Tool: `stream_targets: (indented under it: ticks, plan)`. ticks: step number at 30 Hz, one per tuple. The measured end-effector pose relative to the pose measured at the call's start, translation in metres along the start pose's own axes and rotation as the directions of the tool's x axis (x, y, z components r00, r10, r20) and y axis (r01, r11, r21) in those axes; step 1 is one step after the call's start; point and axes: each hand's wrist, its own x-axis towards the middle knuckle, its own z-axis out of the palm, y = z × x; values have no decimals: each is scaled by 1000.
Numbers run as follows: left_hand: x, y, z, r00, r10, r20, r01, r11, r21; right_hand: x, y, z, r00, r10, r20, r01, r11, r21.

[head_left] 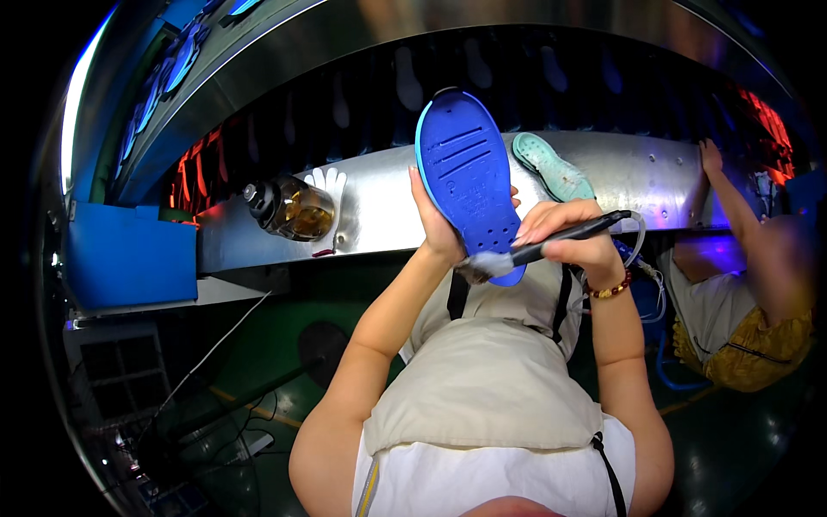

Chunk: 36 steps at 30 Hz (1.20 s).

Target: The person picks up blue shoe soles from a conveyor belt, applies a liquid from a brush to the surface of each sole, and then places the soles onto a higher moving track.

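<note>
A blue shoe sole (469, 164) with a lighter blue rim is held up over the metal ledge, its slotted and dotted face showing. My left hand (437, 224) grips its left edge; a fingertip shows past the right edge. In my right hand (573, 237) is a brush (603, 222) with a black handle and a pale tube running from its back end. The pale, dark-tipped bristles lie over the narrow lower end of the sole; whether they touch it I cannot tell. Beyond my right hand, a mint green insole-shaped piece (556, 168) rests on the ledge.
On the metal ledge (379, 207), a bottle (297, 209) of amber liquid stands left, beside a white glove (329, 183). Several sole shapes show in the dark opening behind, with red glow at both ends. At right another person (741, 336) sits, one hand on the ledge.
</note>
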Motion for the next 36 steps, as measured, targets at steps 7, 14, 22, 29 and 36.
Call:
stream_targets:
  ticks: [7,14,22,29,36]
  plan:
    - [-1,-18,-30,993,77,-89,-77,997,-3,-16,39,11,964,56,-260,-115,970,-215]
    - [-23,-28,-43,933,17,-359,-19,1000,0,-34,107,20,908,281,-311,-252,959,132]
    - [-26,-27,-55,911,19,-413,10,998,69,-27,105,31,904,291,-314,-263,956,127]
    - [-28,-28,-61,937,-18,-348,25,1000,17,-25,115,32,897,302,-324,-275,953,128]
    - [-33,-35,-91,936,-71,-346,74,997,-6,-28,127,34,904,278,-324,-250,960,125]
